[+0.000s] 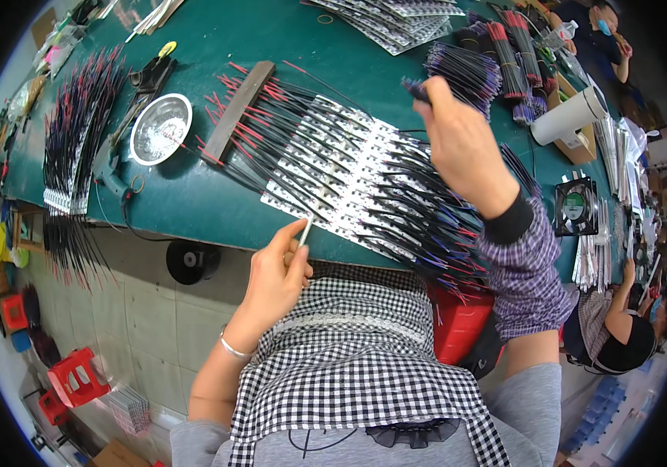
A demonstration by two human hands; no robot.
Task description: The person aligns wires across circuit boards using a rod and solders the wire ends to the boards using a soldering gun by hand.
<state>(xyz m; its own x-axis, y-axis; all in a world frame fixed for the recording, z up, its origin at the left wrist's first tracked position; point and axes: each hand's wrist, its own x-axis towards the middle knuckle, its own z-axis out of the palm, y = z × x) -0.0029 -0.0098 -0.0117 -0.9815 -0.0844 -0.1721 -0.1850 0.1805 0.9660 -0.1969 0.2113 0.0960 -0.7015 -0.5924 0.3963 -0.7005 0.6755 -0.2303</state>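
Although dark wires [446,233] already lie in rows along both sides of the white panel [364,162] on the green table [201,210], whether each is fixed cannot be told. The left hand [273,274] pinches a pale stick [304,232] by the panel's near edge; the right hand [464,152], raised, has its fingers closed on a dark bundle [415,89]. Loose wire bundles [462,76] and stacked panels [399,25] beyond suggest much remains.

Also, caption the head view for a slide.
Left hand pinching a pale stick, right hand gripping something dark, near black wires.
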